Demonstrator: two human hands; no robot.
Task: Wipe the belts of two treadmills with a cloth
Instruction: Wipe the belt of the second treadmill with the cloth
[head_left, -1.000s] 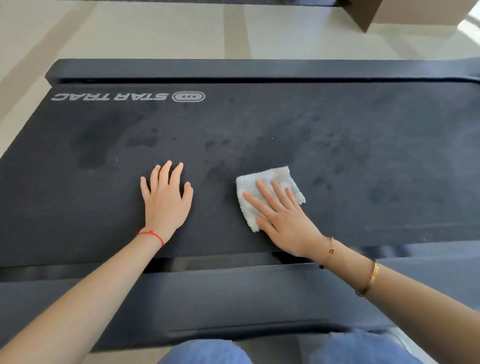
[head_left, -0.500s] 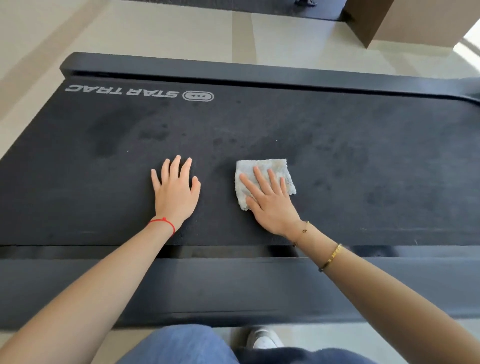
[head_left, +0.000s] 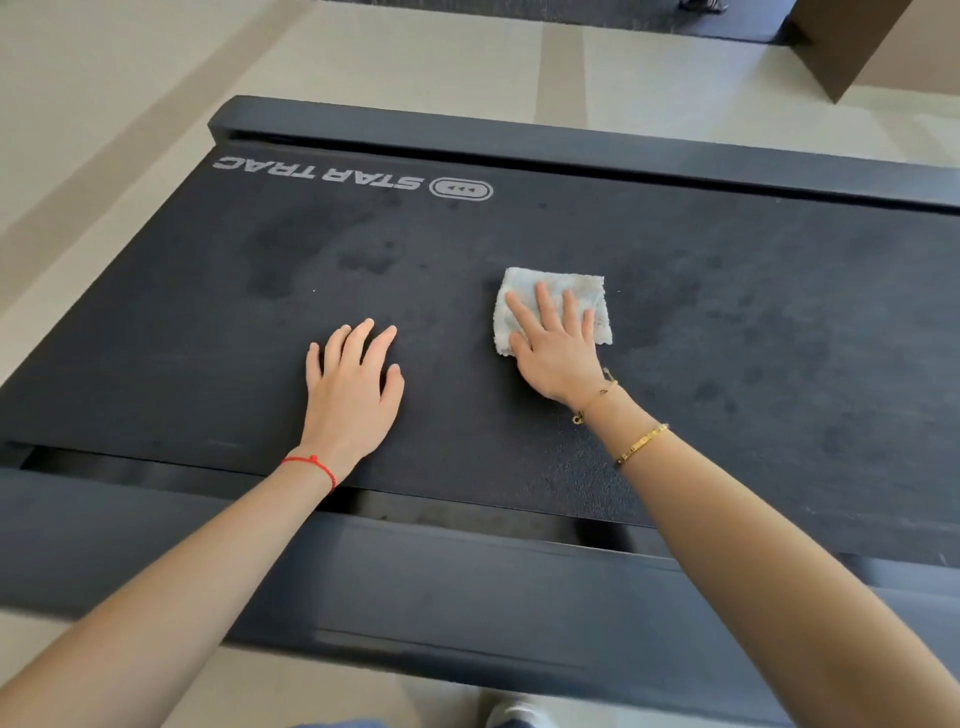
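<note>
The folded white cloth (head_left: 553, 306) lies on the treadmill belt (head_left: 727, 322), on the near side of the STAR TRAC logo (head_left: 353, 176) and to its right. The right hand (head_left: 556, 348) rests flat on the cloth with fingers straight and spread — pressing it to the belt, not gripping it. The cloth's far edge and right edge extend past the fingertips, toward the far side rail (head_left: 571, 150).

The left hand (head_left: 350, 389) lies open, palm down, directly on the belt, nearer the viewer than the logo and well apart from the cloth; it holds nothing and appears to serve as a brace.

Governing relation: the belt's long axis runs left to right across the view, and the largest stretch of belt lies to the right of the cloth, away from the logo. The right hand is already on the cloth, so the next stroke is judged to be its work — probably a sweep along that axis.

Darker blotches (head_left: 779, 343) show on the belt both below the logo and right of the cloth.
</note>
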